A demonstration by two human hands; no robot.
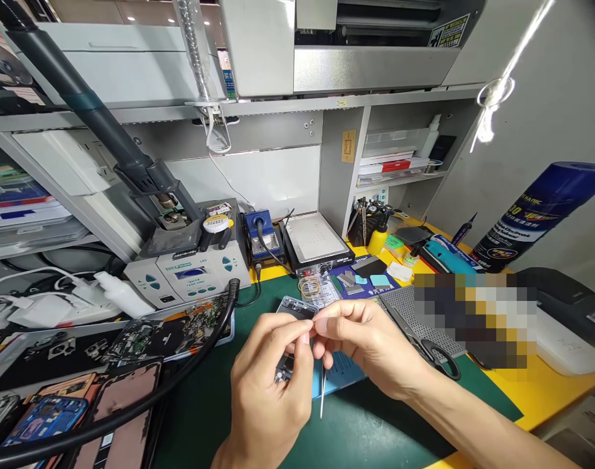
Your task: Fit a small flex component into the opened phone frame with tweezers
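Note:
My left hand (273, 378) and my right hand (360, 342) meet over the mat, thumb and index finger of each pinched together. What sits between the fingertips is too small to make out. Beneath them lies an opened phone (297, 305), its inner parts partly covered by my left hand. A thin pale stick (323, 394) points down below my right hand's curled fingers; whether those fingers hold it I cannot tell. Under my hands a light blue sheet (344, 372) shows. Just beyond the fingertips is a clear plastic packet (324, 290).
Scissors (424, 348) lie right of my right hand on a grey perforated mat (400, 299). A black hose (200, 365) crosses the left side over phone parts (131, 345). Behind stand a rework station (190, 277) and a hot plate (317, 241). A tall spray can (526, 221) stands right.

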